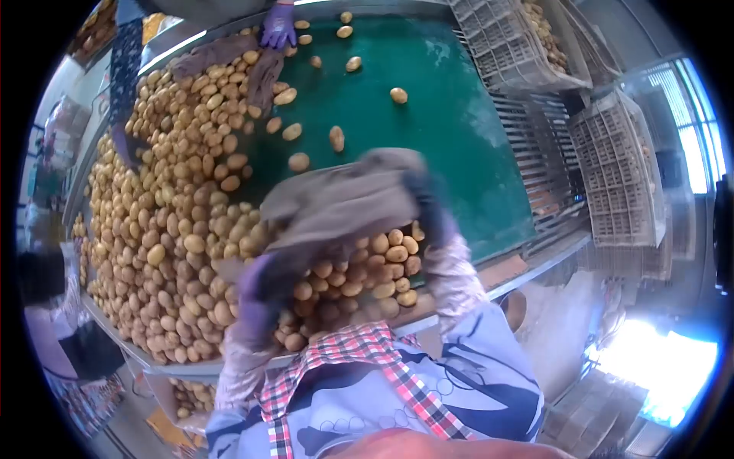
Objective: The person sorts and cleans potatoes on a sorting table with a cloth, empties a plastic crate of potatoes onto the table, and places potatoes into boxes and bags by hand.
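A brown-grey cloth (344, 200) is stretched between my two gloved hands, just above the potatoes (172, 229). My right hand (428, 205), in a dark glove, is closed on the cloth's right end. At the cloth's lower left edge, my left hand (264, 287) in a purple and dark glove grips it; motion smears its fingers. Several potatoes lie below the cloth near my apron, partly hidden by it. A few loose potatoes, such as one potato (299, 161), rest beyond it on the green belt (451, 161).
Across the table are a co-worker's purple-gloved hand (280, 29) and a second brown cloth (265, 76). Another gloved hand (125, 147) reaches in from the left. White plastic crates (619, 168) stand at the right beside a slatted metal grid (547, 157). A metal rail (535, 268) edges the table.
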`<state>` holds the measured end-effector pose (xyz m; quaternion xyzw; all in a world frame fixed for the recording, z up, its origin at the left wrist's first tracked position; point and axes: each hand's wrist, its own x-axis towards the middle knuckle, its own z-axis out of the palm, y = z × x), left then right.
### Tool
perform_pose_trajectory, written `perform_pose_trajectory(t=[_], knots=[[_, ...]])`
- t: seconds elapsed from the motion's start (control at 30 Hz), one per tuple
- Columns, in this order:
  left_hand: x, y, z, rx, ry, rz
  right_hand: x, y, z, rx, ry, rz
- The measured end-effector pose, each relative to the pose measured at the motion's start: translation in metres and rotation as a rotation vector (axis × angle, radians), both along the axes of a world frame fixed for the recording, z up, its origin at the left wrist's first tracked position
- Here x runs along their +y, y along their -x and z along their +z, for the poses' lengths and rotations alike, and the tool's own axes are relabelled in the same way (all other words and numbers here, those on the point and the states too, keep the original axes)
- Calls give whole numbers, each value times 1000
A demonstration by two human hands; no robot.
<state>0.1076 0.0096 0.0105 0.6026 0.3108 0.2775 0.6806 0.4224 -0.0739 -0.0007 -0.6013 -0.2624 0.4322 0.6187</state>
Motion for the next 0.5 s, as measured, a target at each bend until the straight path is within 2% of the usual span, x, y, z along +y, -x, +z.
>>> perform_pose_trajectory(t=[0.07,0.17,0.2,0.27,0.3,0.33,0.37,0.4,0.47,0.5], knots=[[-35,-48,13,-114,261,-346,-57,-48,4,-215,59,-153],[-96,-97,-28,-127,-261,-633,-136,-110,-46,-484,238,-315],[-106,-107,-34,-163,-251,-736,-164,-123,-80,-597,336,-343],[-146,-95,-140,193,-579,-959,-201,-115,-148,-905,506,-363],[-133,-82,-136,243,-578,-851,-210,-100,-170,-1013,530,-380],[-117,-60,-119,297,-572,-748,-188,-65,-148,-1071,633,-340],[-106,-37,-101,353,-561,-662,-177,-40,-160,-935,425,-399],[-94,-20,-85,398,-586,-607,-155,-1,-142,-888,581,-373],[-72,-1,-61,448,-638,-487,-121,44,-169,-168,124,-548],[-59,12,-60,526,-667,-425,-115,55,-209,-713,189,-370]])
